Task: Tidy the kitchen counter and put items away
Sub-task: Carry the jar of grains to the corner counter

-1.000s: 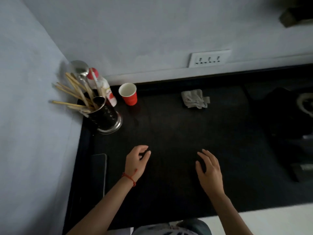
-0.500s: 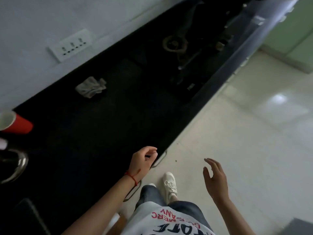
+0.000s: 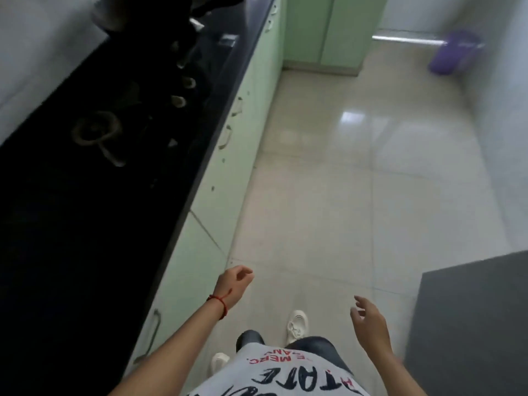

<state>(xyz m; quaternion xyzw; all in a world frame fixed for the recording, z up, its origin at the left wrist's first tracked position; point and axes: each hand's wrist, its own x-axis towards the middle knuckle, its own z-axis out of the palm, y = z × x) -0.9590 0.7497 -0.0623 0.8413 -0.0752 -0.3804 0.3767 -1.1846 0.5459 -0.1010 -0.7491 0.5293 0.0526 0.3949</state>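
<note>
Over the floor, beside the surface's front edge, your left hand and right hand hang released, holding nothing.

The bench is a long black slab running away from me along my left side, its glossy top dark and blurred. A black hob sits on it further along, with a round burner ring and a row of knobs near the front edge. At the far end something dark stands on it, too blurred to tell. The slab lies over pale green cabinet fronts.
</note>
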